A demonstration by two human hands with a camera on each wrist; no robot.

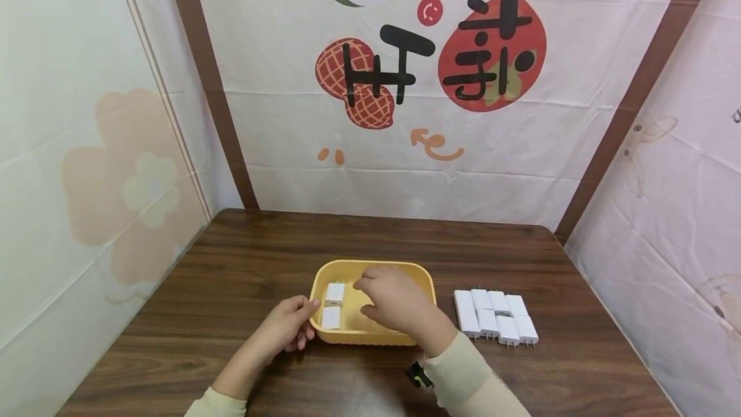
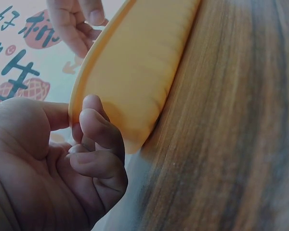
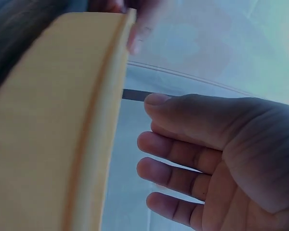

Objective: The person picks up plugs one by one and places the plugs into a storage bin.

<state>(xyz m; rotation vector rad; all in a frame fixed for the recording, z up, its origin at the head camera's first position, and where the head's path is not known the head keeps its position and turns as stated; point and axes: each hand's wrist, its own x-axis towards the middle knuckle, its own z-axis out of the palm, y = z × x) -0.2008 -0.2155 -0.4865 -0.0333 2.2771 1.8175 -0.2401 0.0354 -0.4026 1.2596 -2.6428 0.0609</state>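
A yellow plastic tray (image 1: 370,338) sits on the table, its left rim pinched between the thumb and fingers of my left hand (image 1: 289,325). The left wrist view shows that left hand (image 2: 82,144) with its thumb on the rim and its fingers curled by the outer wall. Two white charger plugs (image 1: 331,318) lie at the left end inside the tray, one behind the other. Over the tray's right half hovers my right hand (image 1: 399,301), which holds nothing. In the right wrist view, the fingers of the right hand (image 3: 207,159) are loosely extended and spread.
To the tray's right, several white charger plugs (image 1: 487,322) stand close together in two rows on the dark wood table (image 1: 249,262), metal prongs showing. A printed cloth backdrop (image 1: 278,166) hangs behind the table and along both sides. Something black (image 1: 418,375) is at the right wrist.
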